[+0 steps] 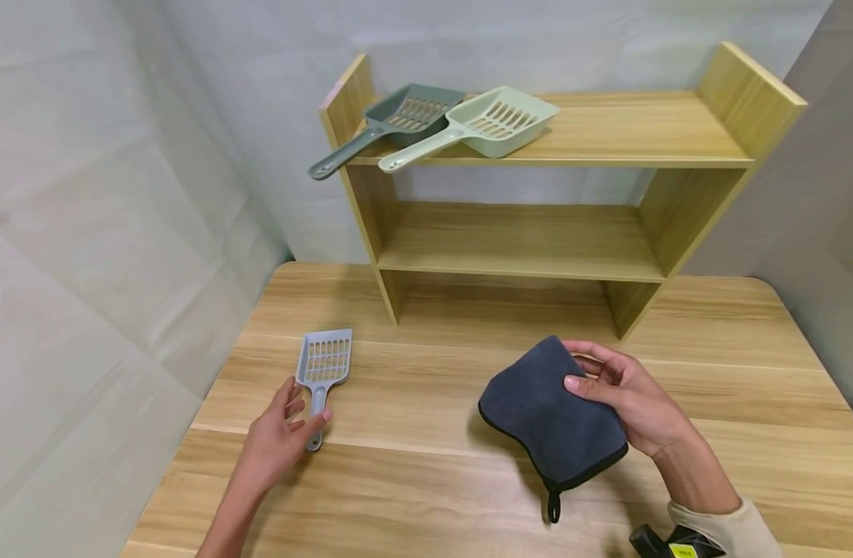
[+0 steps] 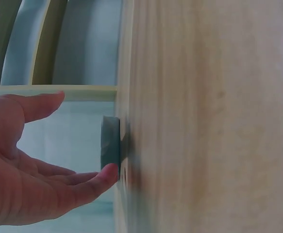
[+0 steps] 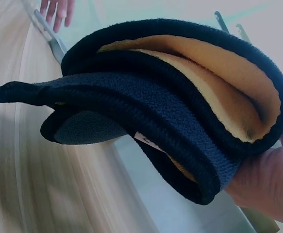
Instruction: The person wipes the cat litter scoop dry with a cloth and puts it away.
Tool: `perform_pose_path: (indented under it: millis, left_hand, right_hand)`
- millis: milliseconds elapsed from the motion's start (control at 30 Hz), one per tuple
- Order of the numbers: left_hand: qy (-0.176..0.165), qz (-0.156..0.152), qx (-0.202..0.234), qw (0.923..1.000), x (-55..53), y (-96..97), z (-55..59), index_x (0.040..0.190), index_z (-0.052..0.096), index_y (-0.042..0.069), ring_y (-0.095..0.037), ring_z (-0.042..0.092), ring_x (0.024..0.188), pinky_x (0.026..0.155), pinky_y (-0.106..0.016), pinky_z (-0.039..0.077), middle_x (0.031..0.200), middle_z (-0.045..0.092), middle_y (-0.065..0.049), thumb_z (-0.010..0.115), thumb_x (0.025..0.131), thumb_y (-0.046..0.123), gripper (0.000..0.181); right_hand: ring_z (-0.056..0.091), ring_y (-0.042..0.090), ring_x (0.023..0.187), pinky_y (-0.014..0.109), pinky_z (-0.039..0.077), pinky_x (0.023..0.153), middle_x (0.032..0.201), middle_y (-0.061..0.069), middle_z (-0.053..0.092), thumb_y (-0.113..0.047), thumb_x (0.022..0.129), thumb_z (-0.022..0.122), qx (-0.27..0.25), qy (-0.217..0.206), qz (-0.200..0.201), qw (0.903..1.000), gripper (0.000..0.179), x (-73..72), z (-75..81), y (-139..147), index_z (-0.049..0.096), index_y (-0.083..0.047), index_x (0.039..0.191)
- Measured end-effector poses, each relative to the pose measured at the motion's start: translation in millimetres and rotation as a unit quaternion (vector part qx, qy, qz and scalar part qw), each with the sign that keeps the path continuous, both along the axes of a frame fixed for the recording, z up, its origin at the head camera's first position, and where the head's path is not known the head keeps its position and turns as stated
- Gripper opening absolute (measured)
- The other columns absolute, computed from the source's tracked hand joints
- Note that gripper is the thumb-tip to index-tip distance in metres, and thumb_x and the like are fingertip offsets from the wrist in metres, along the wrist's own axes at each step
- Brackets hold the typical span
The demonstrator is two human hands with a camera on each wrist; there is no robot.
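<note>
A light grey-blue litter scoop (image 1: 318, 394) lies on the table at the left, its slotted head toward the shelf. Around its handle, my left hand (image 1: 278, 438) stands with thumb and fingers spread apart. The left wrist view shows a gap between that thumb and the fingers, with the scoop (image 2: 110, 141) just past the fingertips. My right hand (image 1: 639, 407) pinches a folded dark grey cloth (image 1: 552, 418) above the table, thumb on top. Black edging, a hanging loop and an orange-yellow inner side show on the cloth (image 3: 146, 80) in the right wrist view.
A wooden shelf (image 1: 524, 240) stands at the back of the table (image 1: 412, 480). On its top board, at the left, lie a dark green litter scoop (image 1: 371, 133) and a pale green one (image 1: 461, 132), handles jutting over the front edge. A pale fabric wall (image 1: 105, 232) borders the left.
</note>
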State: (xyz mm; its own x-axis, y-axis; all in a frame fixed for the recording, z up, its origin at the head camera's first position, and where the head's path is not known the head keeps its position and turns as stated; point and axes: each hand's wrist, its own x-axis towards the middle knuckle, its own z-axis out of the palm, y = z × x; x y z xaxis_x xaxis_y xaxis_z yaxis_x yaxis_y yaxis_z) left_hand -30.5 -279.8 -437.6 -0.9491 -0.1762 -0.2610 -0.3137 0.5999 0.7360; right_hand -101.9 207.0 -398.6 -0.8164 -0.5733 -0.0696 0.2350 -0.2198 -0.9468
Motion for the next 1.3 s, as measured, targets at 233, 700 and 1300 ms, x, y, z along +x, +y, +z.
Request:
perform_pose_path:
  millis: [233, 700, 1300]
  left_hand:
    - [-0.009, 0.014, 0.0, 0.9999, -1.8, 1.4, -5.8, 0.168, 0.008, -0.009, -0.043, 0.064, 0.132, 0.1, -0.042, 0.059, 0.155, 0.051, -0.033, 0.079, 0.1, 0.031, 0.107]
    - [-0.013, 0.012, 0.01, 0.9998, -2.8, 11.9, -9.3, 0.164, 0.01, -0.014, -0.028, 0.074, 0.109, 0.081, -0.027, 0.054, 0.137, 0.064, -0.03, 0.085, 0.095, 0.024, 0.109]
    - [0.024, 0.013, 0.001, 0.9996, -7.2, 20.1, -15.4, 0.161, 0.021, -0.014, -0.017, 0.068, 0.085, 0.062, -0.023, 0.054, 0.123, 0.064, -0.028, 0.074, 0.091, -0.002, 0.09]
  right_hand:
    - [0.077, 0.016, 0.104, 0.034, 0.066, 0.082, 0.126, -0.002, 0.072, 0.005, 0.107, 0.055, 0.004, 0.005, -0.001, 1.0, 0.046, 0.0, 0.0, -0.2, 0.063, -0.023, 0.143]
    - [0.075, 0.013, 0.103, 0.031, 0.065, 0.082, 0.123, -0.004, 0.072, 0.005, 0.106, 0.057, 0.015, 0.02, -0.006, 0.9997, 0.045, 1.1, -1.5, -1.3, 0.065, -0.023, 0.14]
    - [0.076, 0.014, 0.103, 0.032, 0.065, 0.083, 0.123, -0.003, 0.072, 0.004, 0.106, 0.057, 0.021, 0.021, -0.004, 0.9996, 0.044, 1.0, -0.4, -2.2, 0.065, -0.023, 0.14]
